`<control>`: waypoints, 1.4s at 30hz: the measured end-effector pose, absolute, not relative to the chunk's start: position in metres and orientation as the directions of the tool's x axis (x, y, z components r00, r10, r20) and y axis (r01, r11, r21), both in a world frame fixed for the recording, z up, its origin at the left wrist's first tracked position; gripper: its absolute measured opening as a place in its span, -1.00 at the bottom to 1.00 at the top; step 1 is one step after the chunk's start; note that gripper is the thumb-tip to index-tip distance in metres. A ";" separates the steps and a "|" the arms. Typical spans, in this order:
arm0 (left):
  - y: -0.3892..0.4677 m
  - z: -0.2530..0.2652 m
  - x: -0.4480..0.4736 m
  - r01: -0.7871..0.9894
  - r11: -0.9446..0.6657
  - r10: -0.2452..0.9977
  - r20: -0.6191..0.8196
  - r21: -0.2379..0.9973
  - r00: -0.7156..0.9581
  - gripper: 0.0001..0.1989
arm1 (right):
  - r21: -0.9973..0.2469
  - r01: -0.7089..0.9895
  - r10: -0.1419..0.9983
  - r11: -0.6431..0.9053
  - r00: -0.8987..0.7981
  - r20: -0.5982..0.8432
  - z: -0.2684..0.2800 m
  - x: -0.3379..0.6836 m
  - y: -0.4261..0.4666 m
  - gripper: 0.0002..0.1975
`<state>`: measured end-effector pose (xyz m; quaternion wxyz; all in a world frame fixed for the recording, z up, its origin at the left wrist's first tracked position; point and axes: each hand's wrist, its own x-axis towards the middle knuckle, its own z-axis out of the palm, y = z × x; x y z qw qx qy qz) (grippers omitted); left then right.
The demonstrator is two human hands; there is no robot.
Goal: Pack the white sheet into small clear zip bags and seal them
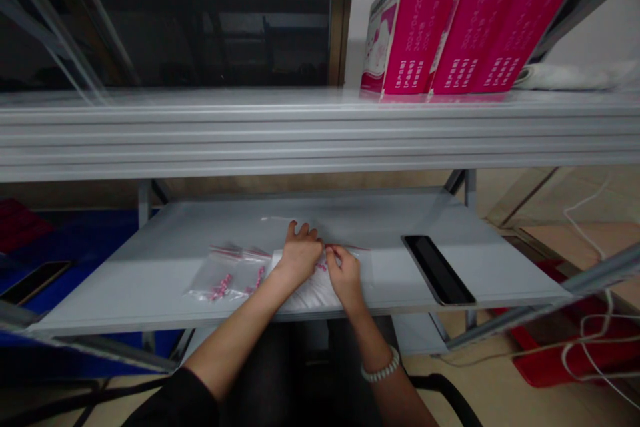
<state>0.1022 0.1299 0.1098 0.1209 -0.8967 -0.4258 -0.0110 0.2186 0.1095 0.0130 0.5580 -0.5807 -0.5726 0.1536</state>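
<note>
Grey table [390, 217], bags [229, 267] holding pink pieces [221, 288]

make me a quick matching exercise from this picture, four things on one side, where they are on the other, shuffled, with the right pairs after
Things
1. pink boxes
2. pale bracelet
3. black-screened device
4. pair of clear bags with small pink pieces

Places
a. on the lower shelf, to the right of the right hand
b. on the lower shelf, to the left of the left hand
c. standing on the upper shelf
d. around the right arm

Right pairs: 1-c, 2-d, 3-a, 4-b
</note>
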 end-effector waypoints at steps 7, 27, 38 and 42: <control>0.135 0.106 0.099 0.759 -0.619 0.752 0.128 -0.202 0.647 -0.84 | -0.822 0.500 0.838 0.272 0.296 0.457 0.012 0.219 0.110 -0.66; 0.152 0.101 0.067 0.771 -0.636 0.771 0.095 0.045 0.630 -0.51 | -0.867 0.329 0.776 0.374 0.400 0.487 0.024 0.218 0.104 -0.86; 0.150 0.139 0.059 0.646 -0.731 0.679 0.145 0.221 0.719 -0.51 | -0.958 -0.186 0.969 0.219 0.159 0.190 0.039 0.218 0.104 -0.70; 0.156 0.135 0.057 0.576 -0.771 0.626 0.160 0.270 0.763 -0.55 | -0.953 -0.283 0.994 0.107 0.021 0.105 0.048 0.216 0.105 -0.63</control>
